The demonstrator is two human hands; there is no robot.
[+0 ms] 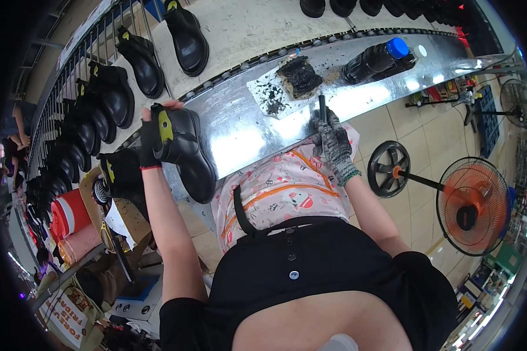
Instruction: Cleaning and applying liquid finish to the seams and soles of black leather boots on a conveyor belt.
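Note:
My left hand [150, 137], in a dark fingerless glove, grips a black ankle boot [192, 155] by its shaft. The boot has a yellow-green patch at the top and hangs toe toward me at the left end of a metal ledge [234, 134]. Closed in a grey knitted glove, my right hand [335, 146] holds a slim dark stick-like tool [322, 109] upright over the ledge's near edge; its kind is unclear. Just beyond lies a black-stained cloth pad [300, 77] on a smeared white sheet [266, 93]. Farther right, a dark bottle with a blue cap [372, 61] leans beside a white-capped one [405, 63].
Behind the ledge runs a chain-edged conveyor [246, 32] carrying black boots [187, 41]. More boots [93, 120] line the left side, above a cardboard box [129, 216] and a red roll [71, 213]. An orange standing fan [471, 205] is at right.

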